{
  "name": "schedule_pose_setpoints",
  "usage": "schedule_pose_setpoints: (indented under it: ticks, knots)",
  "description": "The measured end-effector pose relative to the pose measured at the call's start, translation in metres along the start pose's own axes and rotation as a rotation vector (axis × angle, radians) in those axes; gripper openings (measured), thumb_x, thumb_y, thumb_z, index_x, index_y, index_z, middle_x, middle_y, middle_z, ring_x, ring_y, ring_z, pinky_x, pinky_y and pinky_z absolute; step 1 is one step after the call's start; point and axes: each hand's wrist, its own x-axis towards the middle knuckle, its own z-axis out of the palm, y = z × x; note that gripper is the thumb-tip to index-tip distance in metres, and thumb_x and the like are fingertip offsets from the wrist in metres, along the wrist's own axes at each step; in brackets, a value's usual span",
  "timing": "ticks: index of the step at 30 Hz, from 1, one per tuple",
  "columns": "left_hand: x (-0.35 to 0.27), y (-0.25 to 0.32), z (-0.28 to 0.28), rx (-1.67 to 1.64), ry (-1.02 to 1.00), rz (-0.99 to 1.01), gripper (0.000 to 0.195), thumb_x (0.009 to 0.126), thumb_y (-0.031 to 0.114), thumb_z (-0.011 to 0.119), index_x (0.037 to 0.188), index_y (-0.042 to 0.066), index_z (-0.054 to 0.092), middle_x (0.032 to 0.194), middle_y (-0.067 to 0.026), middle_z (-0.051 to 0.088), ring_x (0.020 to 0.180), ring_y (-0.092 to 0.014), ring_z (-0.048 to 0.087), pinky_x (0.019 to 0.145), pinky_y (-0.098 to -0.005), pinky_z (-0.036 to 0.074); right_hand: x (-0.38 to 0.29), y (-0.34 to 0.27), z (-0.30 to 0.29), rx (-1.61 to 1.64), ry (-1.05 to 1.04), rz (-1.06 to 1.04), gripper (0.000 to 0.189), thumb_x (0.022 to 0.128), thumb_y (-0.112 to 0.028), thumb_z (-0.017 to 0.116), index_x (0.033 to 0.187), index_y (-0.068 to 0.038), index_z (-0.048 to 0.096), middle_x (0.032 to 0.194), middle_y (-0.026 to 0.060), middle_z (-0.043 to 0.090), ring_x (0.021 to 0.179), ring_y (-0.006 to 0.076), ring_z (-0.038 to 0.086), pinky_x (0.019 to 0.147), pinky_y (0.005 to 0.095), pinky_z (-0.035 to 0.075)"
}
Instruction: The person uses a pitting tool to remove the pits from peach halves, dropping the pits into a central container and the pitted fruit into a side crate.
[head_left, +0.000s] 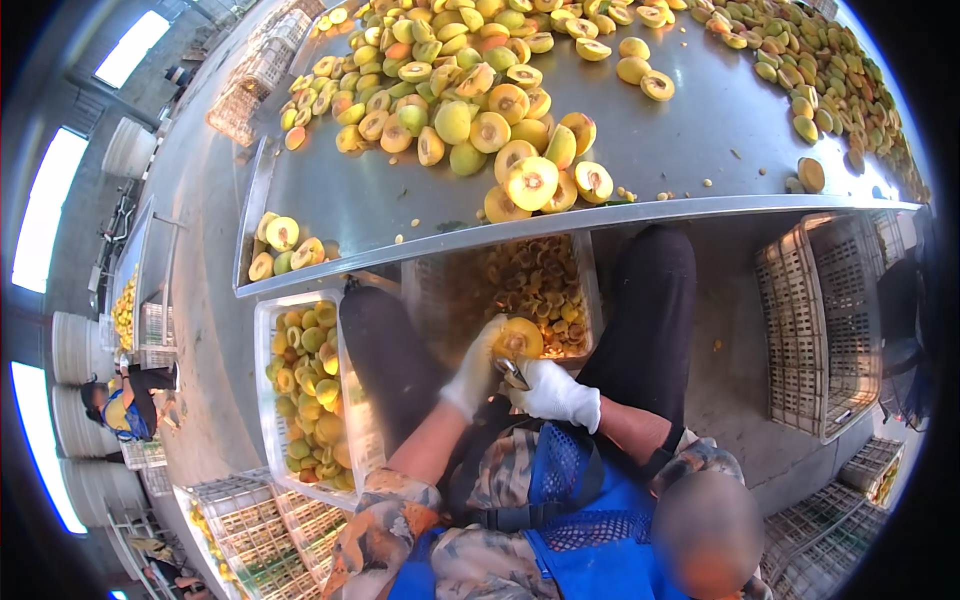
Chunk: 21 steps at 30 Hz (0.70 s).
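My left hand (474, 367), in a white glove, holds a halved yellow stone fruit (519, 338), its cut face up, with the brown centre showing. My right hand (556, 395), also in a white glove, grips a small metal hand tool (513, 369) whose tip is close to the lower edge of the fruit; its working end is partly hidden. Both hands are between my knees, above a crate of brown-centred fruit pieces (559, 300) under the table's edge. To the left stands a white plastic crate (267, 390) filled with yellow-green fruit halves (307, 397).
The metal table (660, 142) with a raised rim carries heaps of halved fruit (450, 90), (840, 67). Slatted plastic crates (795, 322) stand at the right, and more crates (255, 532) at the lower left. A co-worker (127, 409) sits at the far left.
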Motion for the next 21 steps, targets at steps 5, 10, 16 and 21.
schedule_pose_setpoints:
  ticks: [5,10,16,21]
  knots:
    - [0.006,-0.007,-0.008,-0.064,-0.031,-0.065,0.035,0.091,0.035,0.042,0.102,0.005,0.055,0.094,-0.0084,0.060,0.082,-0.017,0.059,0.075,-0.0295,0.048,-0.014,-0.004,-0.009,0.094,0.119,-0.218,0.021,0.076,-0.017,0.060,0.085,0.001,0.054,0.061,0.0124,0.056,0.056,0.0230,0.058,0.054,0.0328,0.046]
    - [0.014,-0.019,-0.017,-0.060,-0.007,0.075,0.033,0.092,0.033,0.040,0.102,0.005,0.054,0.095,-0.0074,0.059,0.082,-0.016,0.058,0.073,-0.0287,0.047,-0.008,-0.023,-0.022,-0.265,0.542,-0.315,0.021,0.075,-0.016,0.058,0.082,0.002,0.053,0.062,0.0165,0.057,0.056,0.0323,0.058,0.052,0.0390,0.046]
    - [0.020,-0.026,-0.017,0.175,0.058,0.125,0.029,0.092,0.031,0.040,0.103,0.007,0.052,0.087,-0.0047,0.056,0.074,-0.013,0.054,0.066,-0.0245,0.045,0.003,-0.023,-0.014,-0.669,0.142,0.100,0.049,0.075,-0.023,0.067,0.115,-0.002,0.049,0.095,0.0146,0.059,0.079,0.0268,0.059,0.072,0.0360,0.049]
    - [0.020,-0.024,-0.012,0.105,0.065,0.151,0.029,0.091,0.034,0.042,0.097,0.008,0.051,0.082,-0.0026,0.054,0.069,-0.011,0.053,0.058,-0.0247,0.044,0.000,-0.029,-0.015,-0.756,0.142,0.108,0.032,0.091,-0.024,0.048,0.113,-0.002,0.050,0.096,0.0145,0.059,0.081,0.0224,0.060,0.070,0.0337,0.049]
